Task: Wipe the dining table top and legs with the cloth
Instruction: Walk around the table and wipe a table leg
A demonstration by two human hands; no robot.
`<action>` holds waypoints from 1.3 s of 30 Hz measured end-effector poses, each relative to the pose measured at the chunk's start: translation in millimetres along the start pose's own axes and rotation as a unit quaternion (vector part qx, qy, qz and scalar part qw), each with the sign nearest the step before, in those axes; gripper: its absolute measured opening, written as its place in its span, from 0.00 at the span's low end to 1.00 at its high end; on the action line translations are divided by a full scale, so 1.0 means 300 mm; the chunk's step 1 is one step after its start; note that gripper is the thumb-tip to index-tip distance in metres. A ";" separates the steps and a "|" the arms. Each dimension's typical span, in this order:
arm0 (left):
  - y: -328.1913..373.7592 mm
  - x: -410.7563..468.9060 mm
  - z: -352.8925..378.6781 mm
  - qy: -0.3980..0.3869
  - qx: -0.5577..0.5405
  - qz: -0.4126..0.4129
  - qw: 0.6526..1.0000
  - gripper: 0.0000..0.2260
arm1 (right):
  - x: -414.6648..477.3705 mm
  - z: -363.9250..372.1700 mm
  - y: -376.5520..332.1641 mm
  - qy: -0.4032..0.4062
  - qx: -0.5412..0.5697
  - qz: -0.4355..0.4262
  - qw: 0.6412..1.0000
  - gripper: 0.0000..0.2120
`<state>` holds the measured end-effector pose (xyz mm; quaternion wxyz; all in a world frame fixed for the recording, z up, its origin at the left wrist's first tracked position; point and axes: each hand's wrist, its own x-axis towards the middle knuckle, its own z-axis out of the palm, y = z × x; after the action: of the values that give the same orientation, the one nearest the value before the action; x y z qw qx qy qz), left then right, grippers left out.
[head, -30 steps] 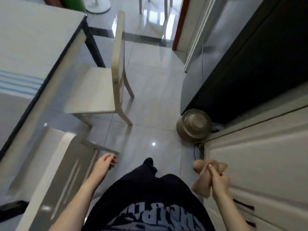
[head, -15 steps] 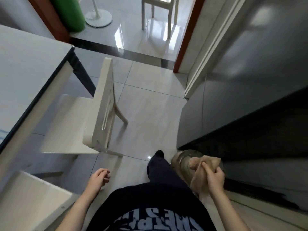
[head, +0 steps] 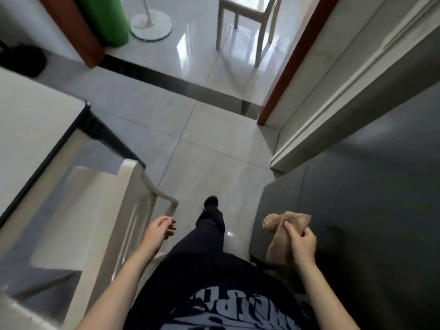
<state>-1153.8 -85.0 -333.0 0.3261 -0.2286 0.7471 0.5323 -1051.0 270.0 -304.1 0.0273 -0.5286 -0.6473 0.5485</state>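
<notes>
The dining table (head: pixel 28 129) fills the left side, a pale top with a black edge, and one black leg (head: pixel 112 141) slants down from its near corner. My right hand (head: pixel 301 244) grips a crumpled tan cloth (head: pixel 282 231), held at waist height on the right, well away from the table. My left hand (head: pixel 158 231) hangs loosely curled and holds nothing, just right of a white chair's backrest (head: pixel 128 215).
A white chair is tucked at the table, its seat (head: pixel 78 220) under the edge. A dark cabinet front (head: pixel 357 210) lines the right. Ahead, a doorway with a red-brown frame (head: pixel 283 75) leads to another chair (head: pixel 247 17), a fan base (head: pixel 151 27) and a green object (head: pixel 107 20).
I have walked forward along the table toward the doorway. The round pot on the floor has passed out of sight. My right hand still holds the cloth; the left hand stays empty.
</notes>
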 end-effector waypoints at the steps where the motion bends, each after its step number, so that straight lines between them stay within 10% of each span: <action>1: 0.083 0.072 0.018 -0.015 0.010 0.015 1.000 0.11 | 0.045 0.012 -0.027 0.015 0.007 0.002 1.000 0.09; 13: 0.774 0.570 0.095 -0.047 0.050 0.065 0.996 0.11 | 0.541 0.129 -0.534 0.120 0.113 0.022 0.986 0.10; 24: 0.932 0.839 0.153 0.162 -0.123 -0.147 0.968 0.09 | 1.232 0.569 -1.210 -0.065 -0.012 -0.042 0.997 0.12; 39: 1.322 1.230 0.151 0.264 -0.278 -0.153 0.911 0.10 | 1.612 1.278 -1.933 -0.254 -0.172 -0.147 0.940 0.04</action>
<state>-1667.7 90.2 -356.2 0.1177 -0.5535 0.5836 0.5825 -1879.1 447.2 -291.0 -0.1493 -0.2675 -0.7876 0.5346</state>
